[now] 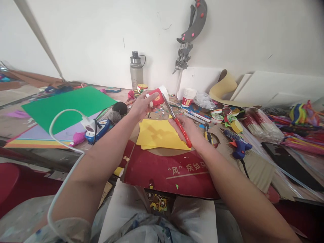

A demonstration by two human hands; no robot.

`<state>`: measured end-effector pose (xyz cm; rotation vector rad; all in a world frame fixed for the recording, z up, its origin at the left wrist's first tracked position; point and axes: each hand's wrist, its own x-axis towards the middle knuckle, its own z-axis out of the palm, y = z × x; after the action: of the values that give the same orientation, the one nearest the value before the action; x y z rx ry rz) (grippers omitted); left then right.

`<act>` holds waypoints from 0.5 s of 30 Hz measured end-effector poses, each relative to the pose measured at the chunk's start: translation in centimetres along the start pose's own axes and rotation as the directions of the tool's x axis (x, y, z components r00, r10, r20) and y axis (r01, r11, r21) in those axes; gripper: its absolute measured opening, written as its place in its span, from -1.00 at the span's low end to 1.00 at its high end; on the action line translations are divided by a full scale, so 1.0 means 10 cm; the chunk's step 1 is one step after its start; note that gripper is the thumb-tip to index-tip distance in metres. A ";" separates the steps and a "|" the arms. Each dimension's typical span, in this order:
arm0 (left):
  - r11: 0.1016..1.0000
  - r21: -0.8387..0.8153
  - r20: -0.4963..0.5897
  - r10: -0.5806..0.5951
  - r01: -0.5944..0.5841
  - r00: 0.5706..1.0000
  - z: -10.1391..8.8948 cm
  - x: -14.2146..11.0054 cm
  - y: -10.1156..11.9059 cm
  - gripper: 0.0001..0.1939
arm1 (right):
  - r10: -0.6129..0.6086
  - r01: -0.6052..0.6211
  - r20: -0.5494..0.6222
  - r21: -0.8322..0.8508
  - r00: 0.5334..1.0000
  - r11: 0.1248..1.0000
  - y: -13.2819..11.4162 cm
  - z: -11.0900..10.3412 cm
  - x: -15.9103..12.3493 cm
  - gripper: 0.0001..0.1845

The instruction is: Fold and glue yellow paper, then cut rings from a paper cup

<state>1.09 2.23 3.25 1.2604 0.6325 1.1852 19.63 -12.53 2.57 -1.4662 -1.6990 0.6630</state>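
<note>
White wall [88, 44] behind, cluttered bench [123, 94] below, lots of paper scraps.

L hand [139, 106]: fingers curled, wrapped round red cup [155, 98], firm-looking grip, no gap btwn palm & cup visible. Cup is tipped on its side; long axis slants up to R, white end away from L palm.

R hand [189, 125]: closed about red handles of scissors [171, 110]; finger pos. in loops hidden. Blades look close together, approx. parallel.

Key relation: cup lies up & L of R hand, just past its fingers, w/ blade tips at cup's white end. Scissors' long axis runs up-L, crossing cup's axis at a steep angle. L hand is nearer cup (has it); R reaches it only via blades. Contact tip–cup: can't tell from this angle.

Under both hands: yellow sheets [159, 135], on dark-red board [149, 172]. Further out, R side: cup stack [188, 98], upright; glue gun [240, 146] beside R forearm. L side: green sheet [68, 106]. Far edge: bottle [136, 74], upright, near wall.
</note>
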 end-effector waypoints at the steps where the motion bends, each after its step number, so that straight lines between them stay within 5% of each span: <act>1: 1.000 0.007 -0.001 -0.003 0.003 1.000 -0.01 0.01 0.00 -0.35 | -0.001 0.001 0.002 0.004 1.000 1.000 0.00 0.00 0.00 -0.35; 9: 0.973 0.200 -0.078 0.134 -0.116 0.988 -0.03 0.04 -0.08 -0.36 | 0.027 -0.028 -0.016 -0.042 1.000 0.999 0.11 0.03 0.05 -0.35; 15: 0.999 0.052 -0.014 0.009 -0.008 1.000 0.00 0.05 -0.10 -0.35 | -0.016 0.013 -0.040 -0.078 0.999 0.997 0.15 0.07 0.10 -0.38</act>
<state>1.55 2.82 2.37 1.3004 0.6722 1.1923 19.92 -11.13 1.20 -1.5095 -1.7194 0.5620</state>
